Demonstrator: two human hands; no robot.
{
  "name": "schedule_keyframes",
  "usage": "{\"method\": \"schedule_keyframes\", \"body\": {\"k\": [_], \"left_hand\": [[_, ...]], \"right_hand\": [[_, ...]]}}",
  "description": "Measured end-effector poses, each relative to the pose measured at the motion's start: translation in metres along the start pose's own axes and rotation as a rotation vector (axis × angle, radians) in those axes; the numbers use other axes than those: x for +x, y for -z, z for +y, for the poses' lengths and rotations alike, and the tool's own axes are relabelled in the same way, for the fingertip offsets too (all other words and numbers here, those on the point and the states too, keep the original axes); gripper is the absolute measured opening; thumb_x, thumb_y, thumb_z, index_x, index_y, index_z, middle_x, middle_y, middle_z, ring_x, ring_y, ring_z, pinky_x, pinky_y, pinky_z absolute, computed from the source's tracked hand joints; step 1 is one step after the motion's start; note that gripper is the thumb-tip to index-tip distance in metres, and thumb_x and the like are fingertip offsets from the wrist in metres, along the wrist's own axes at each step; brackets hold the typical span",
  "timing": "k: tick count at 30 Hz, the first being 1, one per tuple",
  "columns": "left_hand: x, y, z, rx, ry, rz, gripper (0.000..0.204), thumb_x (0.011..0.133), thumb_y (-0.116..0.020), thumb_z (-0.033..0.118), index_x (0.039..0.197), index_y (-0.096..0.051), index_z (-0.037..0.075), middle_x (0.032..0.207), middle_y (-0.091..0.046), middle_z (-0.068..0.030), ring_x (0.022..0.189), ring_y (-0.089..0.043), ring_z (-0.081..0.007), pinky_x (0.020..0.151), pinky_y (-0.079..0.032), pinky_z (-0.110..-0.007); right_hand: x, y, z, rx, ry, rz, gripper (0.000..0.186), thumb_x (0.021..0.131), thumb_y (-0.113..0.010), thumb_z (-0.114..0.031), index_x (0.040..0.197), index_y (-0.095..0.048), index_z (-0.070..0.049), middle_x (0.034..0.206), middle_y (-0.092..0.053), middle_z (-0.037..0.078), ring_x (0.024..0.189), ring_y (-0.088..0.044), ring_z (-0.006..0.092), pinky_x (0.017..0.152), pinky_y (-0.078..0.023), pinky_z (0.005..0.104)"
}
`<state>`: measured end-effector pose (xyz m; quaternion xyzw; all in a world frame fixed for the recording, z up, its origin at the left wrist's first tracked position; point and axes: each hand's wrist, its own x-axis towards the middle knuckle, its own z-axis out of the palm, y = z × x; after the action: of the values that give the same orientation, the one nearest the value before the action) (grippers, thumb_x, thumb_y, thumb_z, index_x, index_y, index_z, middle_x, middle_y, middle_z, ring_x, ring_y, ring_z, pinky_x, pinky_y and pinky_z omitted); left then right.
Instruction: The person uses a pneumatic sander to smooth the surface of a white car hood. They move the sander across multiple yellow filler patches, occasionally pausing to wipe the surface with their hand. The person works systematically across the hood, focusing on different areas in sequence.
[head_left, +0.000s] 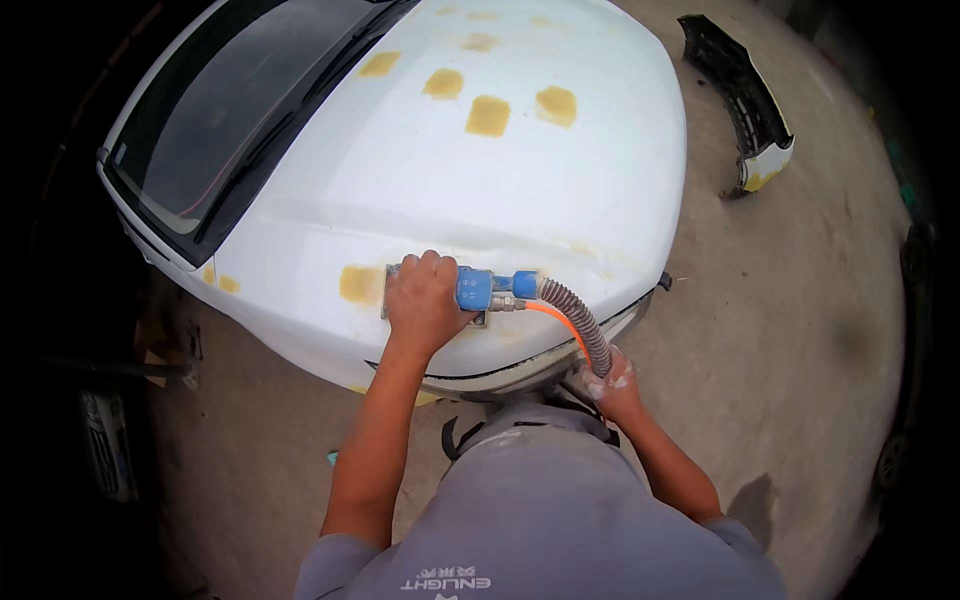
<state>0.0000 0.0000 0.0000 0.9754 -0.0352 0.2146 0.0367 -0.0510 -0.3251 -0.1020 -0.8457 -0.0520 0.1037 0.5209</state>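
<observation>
My left hand (425,300) is closed over the body of a blue air sander (474,289), pressing it flat on the white car hood (380,220). Just left of the sander's pad sits a yellow filler patch (360,284). From the tool's right end a ribbed grey dust hose (578,312) and an orange air line (552,313) curve toward me. Low on the right, my right hand (612,383) wraps round the hose beside the car's front edge. The sander's underside is hidden.
More yellow patches (488,116) dot the far side of the hood. The windshield (225,105) lies to the left. On the concrete floor at the far right rests a detached black and white bumper (740,100). Several dark car parts (108,440) stand at the left rim.
</observation>
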Motion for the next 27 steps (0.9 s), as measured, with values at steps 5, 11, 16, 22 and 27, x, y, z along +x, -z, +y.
{"method": "schedule_keyframes", "body": {"k": [5,11,16,22,27], "left_hand": [[-0.013,0.016,0.003,0.026,-0.063,-0.091,0.044,0.060,-0.094,0.032,0.082,-0.061,0.013,0.086,-0.060,-0.0058,0.084,-0.061,-0.0296,0.065,-0.050,-0.045],[-0.043,0.015,0.018,-0.013,-0.102,-0.024,0.046,0.056,-0.094,0.030,0.080,-0.060,0.013,0.085,-0.058,-0.0054,0.082,-0.061,-0.0288,0.062,-0.048,-0.043],[0.017,0.012,-0.005,0.010,-0.116,-0.071,0.044,0.056,-0.093,0.029,0.080,-0.060,0.013,0.085,-0.059,-0.0052,0.081,-0.060,-0.0288,0.062,-0.049,-0.043],[-0.017,0.016,0.018,-0.022,-0.176,-0.099,0.047,0.054,-0.095,0.031,0.078,-0.059,0.012,0.082,-0.058,-0.0051,0.078,-0.060,-0.0282,0.061,-0.049,-0.044],[0.014,0.015,0.011,-0.029,-0.210,-0.115,0.045,0.053,-0.094,0.028,0.077,-0.059,0.013,0.081,-0.057,-0.0043,0.076,-0.058,-0.0280,0.059,-0.048,-0.042]], "right_hand": [[-0.027,-0.009,0.027,0.155,-0.024,-0.072,0.028,0.085,-0.069,-0.009,0.111,-0.068,-0.001,0.086,-0.069,0.018,0.077,-0.070,0.0327,0.076,-0.055,0.0392],[-0.054,0.003,0.023,0.040,0.003,-0.045,0.023,0.085,-0.070,-0.007,0.106,-0.064,0.000,0.086,-0.066,0.013,0.074,-0.064,0.0230,0.074,-0.052,0.0378],[-0.008,-0.010,0.005,0.094,-0.079,-0.089,0.027,0.085,-0.071,-0.009,0.110,-0.066,0.000,0.087,-0.068,0.015,0.076,-0.066,0.0242,0.075,-0.053,0.0394],[-0.052,0.027,0.011,0.046,-0.031,-0.160,0.025,0.085,-0.071,-0.009,0.107,-0.064,0.001,0.083,-0.066,0.014,0.074,-0.063,0.0219,0.073,-0.052,0.0380],[-0.037,0.018,0.003,0.244,-0.121,-0.161,0.036,0.078,-0.068,-0.005,0.114,-0.067,-0.005,0.092,-0.070,0.016,0.083,-0.069,0.0339,0.080,-0.054,0.0403]]}}
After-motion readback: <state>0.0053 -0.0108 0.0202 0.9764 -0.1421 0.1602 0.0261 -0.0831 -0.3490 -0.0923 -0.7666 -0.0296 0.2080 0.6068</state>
